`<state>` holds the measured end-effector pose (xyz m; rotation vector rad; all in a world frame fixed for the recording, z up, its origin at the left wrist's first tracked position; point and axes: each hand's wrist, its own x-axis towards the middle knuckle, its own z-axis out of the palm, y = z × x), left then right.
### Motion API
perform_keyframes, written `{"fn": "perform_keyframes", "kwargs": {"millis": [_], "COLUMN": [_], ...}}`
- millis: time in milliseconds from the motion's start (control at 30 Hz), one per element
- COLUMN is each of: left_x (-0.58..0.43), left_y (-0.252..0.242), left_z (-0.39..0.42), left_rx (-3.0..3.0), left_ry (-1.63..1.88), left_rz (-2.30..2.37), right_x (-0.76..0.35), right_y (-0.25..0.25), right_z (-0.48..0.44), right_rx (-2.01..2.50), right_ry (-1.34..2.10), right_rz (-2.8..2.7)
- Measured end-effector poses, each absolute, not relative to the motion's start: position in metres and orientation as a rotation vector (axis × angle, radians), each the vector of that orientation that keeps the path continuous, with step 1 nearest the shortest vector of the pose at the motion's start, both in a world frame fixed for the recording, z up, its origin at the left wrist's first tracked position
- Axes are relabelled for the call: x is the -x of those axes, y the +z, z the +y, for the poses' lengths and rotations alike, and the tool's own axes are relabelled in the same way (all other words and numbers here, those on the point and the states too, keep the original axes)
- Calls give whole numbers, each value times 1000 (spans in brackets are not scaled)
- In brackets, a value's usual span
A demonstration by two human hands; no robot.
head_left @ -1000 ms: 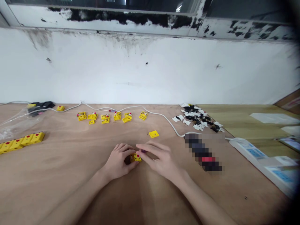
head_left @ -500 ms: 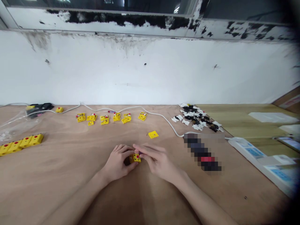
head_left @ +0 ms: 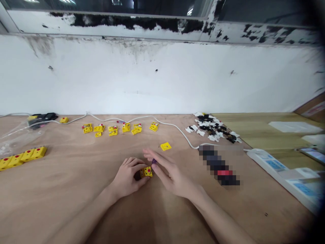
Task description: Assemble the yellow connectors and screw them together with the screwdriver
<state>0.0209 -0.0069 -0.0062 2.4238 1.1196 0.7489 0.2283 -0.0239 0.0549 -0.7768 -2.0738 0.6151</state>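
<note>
My left hand [head_left: 129, 176] rests on the table, thumb and fingers closed around a small yellow box [head_left: 147, 171] with a red button on its face. Part of the box is hidden under my fingers. Just to the right, my right hand [head_left: 169, 174] pinches the purple handle of a small screwdriver [head_left: 154, 161] between thumb and fingertips. Its thin shaft slants down toward the box; the tip is too small to make out. A flat yellow cover [head_left: 166, 146] lies on the wood beyond my right hand.
Several opened yellow boxes [head_left: 113, 130] form a row near the wall. Closed ones [head_left: 29, 155] stand together at left. A white cable [head_left: 182, 132] runs to a power strip [head_left: 286, 179]. Black and white parts [head_left: 213, 127] are heaped at back right. Another screwdriver [head_left: 121, 121] lies behind the row.
The fingers of my right hand have opened a little and shifted on the screwdriver handle, baring more of it. My left hand keeps the yellow box in place.
</note>
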Motion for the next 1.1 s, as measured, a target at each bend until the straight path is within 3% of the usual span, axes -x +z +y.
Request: {"fn": "perform_keyframes", "kwargs": {"millis": [200, 633, 767, 933, 1100], "left_x": [-21, -21, -21, -21, -21], "left_y": [-6, -7, -8, -8, -10], "left_z": [-7, -6, -6, -7, -7], "left_rx": [-2426, -2425, -2433, -2426, -2424], "left_ry": [745, 747, 747, 755, 763], "left_rz": [1108, 1115, 1106, 1116, 1117], "right_x": [-228, -227, -224, -225, -227], "right_y": [54, 53, 50, 51, 53], "right_z": [-24, -23, -22, -23, -21], "right_rx": [789, 750, 728, 690, 789], "right_ry": [428, 621, 469, 609, 461], "right_rz": [-2006, -2026, -1941, -2032, -1909]}}
